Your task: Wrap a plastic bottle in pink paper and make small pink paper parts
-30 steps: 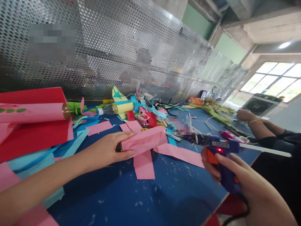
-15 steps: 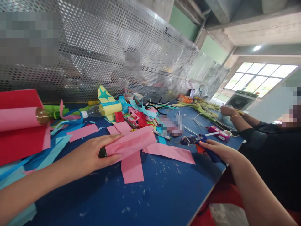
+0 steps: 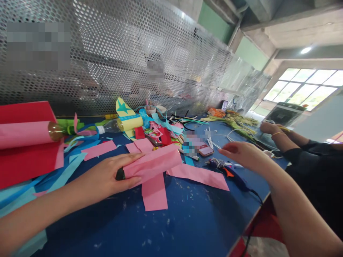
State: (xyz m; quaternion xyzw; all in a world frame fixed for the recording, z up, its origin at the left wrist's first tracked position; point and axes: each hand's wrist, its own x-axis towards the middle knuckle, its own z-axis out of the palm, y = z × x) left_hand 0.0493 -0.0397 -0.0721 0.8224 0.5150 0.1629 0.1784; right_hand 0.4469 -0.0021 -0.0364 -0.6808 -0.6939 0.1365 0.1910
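My left hand (image 3: 122, 170) is closed around a pink paper-wrapped tube (image 3: 154, 162); a dark, shiny end shows between thumb and fingers. Flat pink paper strips (image 3: 155, 192) lie under and beside the tube on the blue table. A dark blue glue gun (image 3: 235, 176) with an orange trigger lies on its side at the right. Just above it hovers my right hand (image 3: 241, 153), fingers loosely stretched to the left, nothing visible in them. A phone (image 3: 206, 150) lies a little beyond those fingertips.
At the left, a pink-wrapped bottle (image 3: 24, 134) rests on red paper (image 3: 26, 164). Behind are a clear bottle (image 3: 111, 126) with yellow paper and a heap of coloured scraps (image 3: 163, 134). A perforated metal screen (image 3: 112, 64) borders the table. Another person's hands (image 3: 269, 127) work at the right.
My right hand has let go of the glue gun, leaving it on the table, and lifted up and left. The left hand keeps its hold. The view has shifted slightly right.
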